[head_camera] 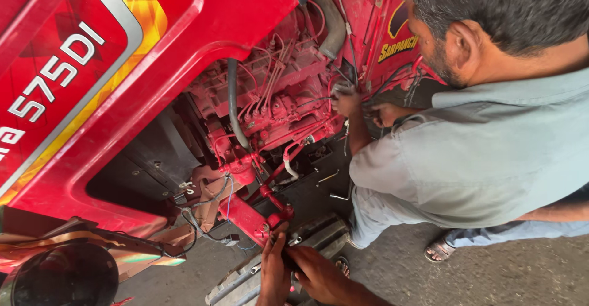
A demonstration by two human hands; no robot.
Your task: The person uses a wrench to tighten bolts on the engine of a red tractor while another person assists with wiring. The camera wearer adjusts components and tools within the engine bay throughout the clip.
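Low at the near edge, the person's two hands meet under the tractor. The left hand (pixel 274 272) reaches up, its fingers curled around a dark part by the red bracket (pixel 254 219). The right hand (pixel 319 274) lies just beside it, fingers bent on the same dark part. I cannot tell how tight either hand holds. Under the hands sits a grey metal step (pixel 245 281) with ribs. The ground (pixel 491 275) is grey and rough, like a road, with dusty marks.

A bit further up hang loose wires (pixel 208 217), some blue, some white. Left of them is a round black hole in a shiny bent piece (pixel 64 275).

Next comes the red engine (pixel 276 97), full of thin red pipes and one thick grey hose (pixel 233 103). A co-worker in a pale grey shirt (pixel 485 152) bends over it from the right. Both the co-worker's hands (pixel 359 106) are pushed in among the pipes and wires. One sandal (pixel 438 249) rests on the ground.

Farthest off, the big red hood (pixel 153 66) fills the top left, with a yellow and silver stripe on it. Bright sun falls on everything.
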